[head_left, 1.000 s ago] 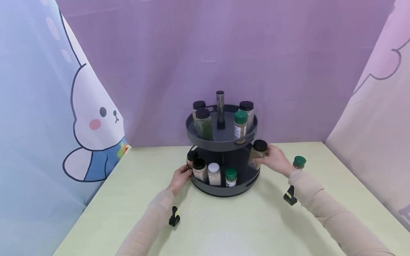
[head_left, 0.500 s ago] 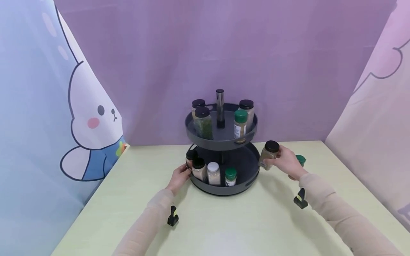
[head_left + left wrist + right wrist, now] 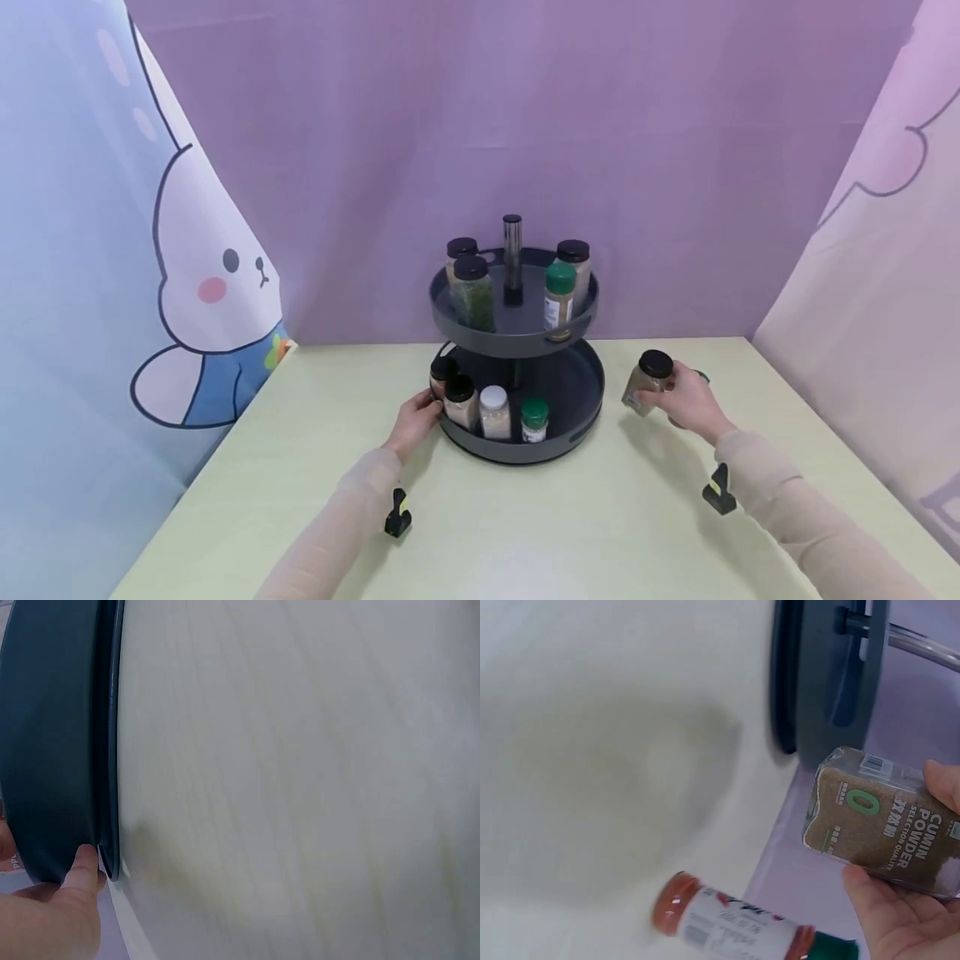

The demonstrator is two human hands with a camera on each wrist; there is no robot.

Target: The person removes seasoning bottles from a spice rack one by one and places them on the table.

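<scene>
The clear square jar of brown cumin powder with a black lid (image 3: 642, 393) is held tilted above the table, just right of the rack and apart from it. The person's right hand (image 3: 693, 406) grips it firmly, thumb on one side and fingers on the other. Behind that hand is a red-filled round bottle with a white label and green cap (image 3: 739, 924). The round dark-grey two-tier rack with a shiny metal post (image 3: 517, 342) stands nearby, and the left hand (image 3: 415, 422) has its fingers and thumb curved round the lower tier's wall. Down there I see two black-lidded jars (image 3: 461, 408), a white-capped jar (image 3: 495, 418) and a small green-capped jar (image 3: 535, 423); up top, three black-lidded jars (image 3: 474, 302) and a green-capped bottle (image 3: 558, 302). All this is on a pale yellow-green table (image 3: 525, 533) before a purple cloth backdrop (image 3: 360, 167).
</scene>
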